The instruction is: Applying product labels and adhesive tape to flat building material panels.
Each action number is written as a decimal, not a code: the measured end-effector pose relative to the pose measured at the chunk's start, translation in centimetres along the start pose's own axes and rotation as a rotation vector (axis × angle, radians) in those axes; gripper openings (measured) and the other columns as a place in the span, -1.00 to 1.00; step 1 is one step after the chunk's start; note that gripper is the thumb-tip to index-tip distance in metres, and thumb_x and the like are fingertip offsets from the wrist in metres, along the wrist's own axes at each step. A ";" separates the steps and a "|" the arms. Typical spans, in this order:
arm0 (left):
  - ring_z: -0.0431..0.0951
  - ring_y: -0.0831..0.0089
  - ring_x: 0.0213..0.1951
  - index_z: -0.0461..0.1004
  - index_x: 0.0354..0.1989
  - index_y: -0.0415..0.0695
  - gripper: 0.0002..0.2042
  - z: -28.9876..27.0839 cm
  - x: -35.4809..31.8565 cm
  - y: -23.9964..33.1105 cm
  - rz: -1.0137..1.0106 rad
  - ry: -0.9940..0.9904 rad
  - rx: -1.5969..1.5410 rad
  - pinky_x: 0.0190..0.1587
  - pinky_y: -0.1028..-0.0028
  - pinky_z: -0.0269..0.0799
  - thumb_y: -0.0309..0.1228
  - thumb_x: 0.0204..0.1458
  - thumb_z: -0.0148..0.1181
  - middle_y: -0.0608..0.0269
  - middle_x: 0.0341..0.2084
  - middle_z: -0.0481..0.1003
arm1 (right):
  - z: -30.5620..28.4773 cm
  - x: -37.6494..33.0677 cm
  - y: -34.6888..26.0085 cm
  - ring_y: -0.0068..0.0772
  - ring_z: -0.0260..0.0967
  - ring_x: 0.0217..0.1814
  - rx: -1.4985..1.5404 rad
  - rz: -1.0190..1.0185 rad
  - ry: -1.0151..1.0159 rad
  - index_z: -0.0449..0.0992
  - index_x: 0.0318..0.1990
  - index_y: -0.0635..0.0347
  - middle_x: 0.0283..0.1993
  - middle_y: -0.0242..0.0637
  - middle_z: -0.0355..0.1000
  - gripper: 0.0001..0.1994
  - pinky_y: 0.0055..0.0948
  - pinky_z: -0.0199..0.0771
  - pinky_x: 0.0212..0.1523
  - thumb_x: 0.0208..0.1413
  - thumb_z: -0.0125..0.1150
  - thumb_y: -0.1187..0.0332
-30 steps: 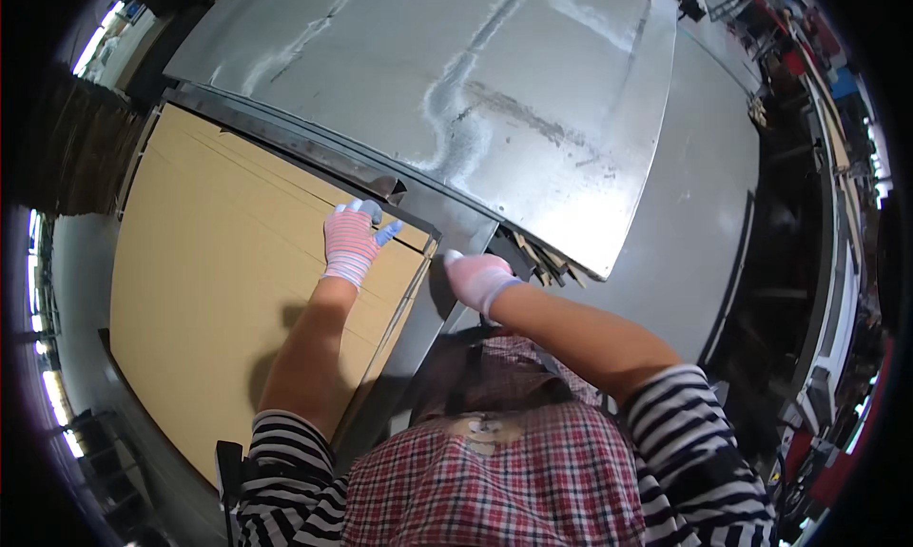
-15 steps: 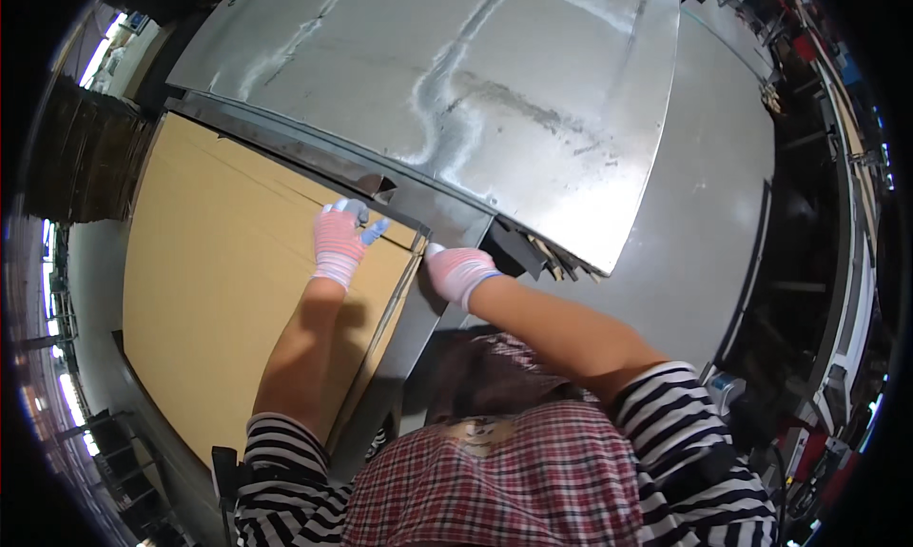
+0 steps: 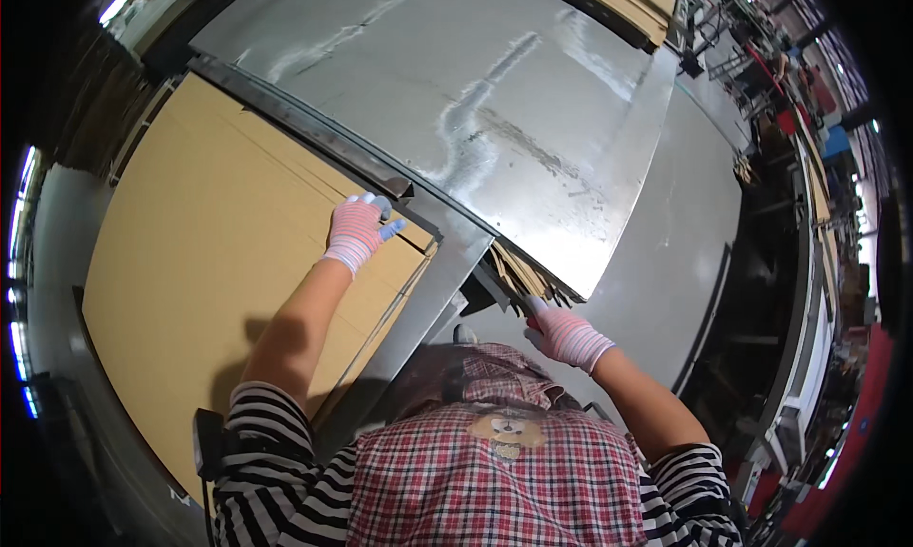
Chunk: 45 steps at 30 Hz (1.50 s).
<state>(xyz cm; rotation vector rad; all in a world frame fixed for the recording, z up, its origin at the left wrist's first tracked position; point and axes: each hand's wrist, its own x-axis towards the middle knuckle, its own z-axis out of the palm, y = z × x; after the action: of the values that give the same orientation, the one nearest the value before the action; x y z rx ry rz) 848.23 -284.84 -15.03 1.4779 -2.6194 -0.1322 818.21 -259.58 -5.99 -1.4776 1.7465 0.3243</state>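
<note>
My left hand [image 3: 359,228], in a pink-and-white striped glove with grey-blue fingertips, lies on a large tan cardboard sheet [image 3: 209,233] by its far right corner. The fingers bend toward the sheet's far edge and the thumb points away from them. A dark metal bar [image 3: 314,133] runs along that edge. My right hand [image 3: 571,338], gloved alike, is at the ends of several cardboard strips [image 3: 518,269] under the corner of a grey metal table top [image 3: 561,166]. Its fingers curl around a small reddish thing, mostly hidden.
A narrow metal ledge [image 3: 433,271] borders the sheet's right side. Stacked cardboard [image 3: 628,0] lies at the far edge of the table top. A brown stack [image 3: 86,119] stands at the far left. Racks and machinery line the right side.
My right hand has left the sheet's corner and moved right and nearer to me, to the strips under the table top. My left hand stays on the sheet. The whole view has shifted.
</note>
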 end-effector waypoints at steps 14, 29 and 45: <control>0.03 0.03 0.41 0.27 0.33 0.04 -0.16 -3.0 -10.5 1.7 0.158 -0.138 -0.017 0.47 -0.02 -0.26 0.25 -0.10 0.22 -0.04 0.34 0.15 | -3.9 9.8 -6.1 0.11 0.46 -0.14 0.471 -0.422 0.493 0.35 0.10 0.22 -0.19 0.07 0.50 -0.63 -0.15 0.45 -0.07 0.20 0.20 0.29; 0.08 0.02 0.39 0.35 0.27 0.06 -0.21 -0.5 -14.4 13.0 0.163 -0.138 -0.073 0.46 -0.06 -0.25 0.22 -0.14 0.27 0.02 0.31 0.21 | 2.3 16.8 3.6 -0.01 0.47 -0.24 0.899 -0.232 0.404 0.39 0.08 0.20 -0.26 -0.05 0.53 -0.65 -0.19 0.48 -0.16 0.23 0.21 0.25; 0.53 0.20 -0.07 0.56 -0.26 -0.03 -0.69 6.0 -27.5 45.5 0.197 0.132 -0.334 -0.02 0.20 0.42 -0.04 0.08 0.16 0.21 -0.13 0.54 | 10.4 2.6 27.3 0.06 0.51 0.03 0.013 -0.383 0.287 0.37 0.21 0.36 -0.03 0.16 0.52 -0.30 -0.18 0.48 0.04 0.09 0.35 -0.03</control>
<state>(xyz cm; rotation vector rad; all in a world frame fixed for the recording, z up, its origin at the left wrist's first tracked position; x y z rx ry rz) 822.87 -237.76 -16.52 1.0777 -2.4687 -0.4135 797.58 -246.95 -22.58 -1.8782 1.6257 -0.1036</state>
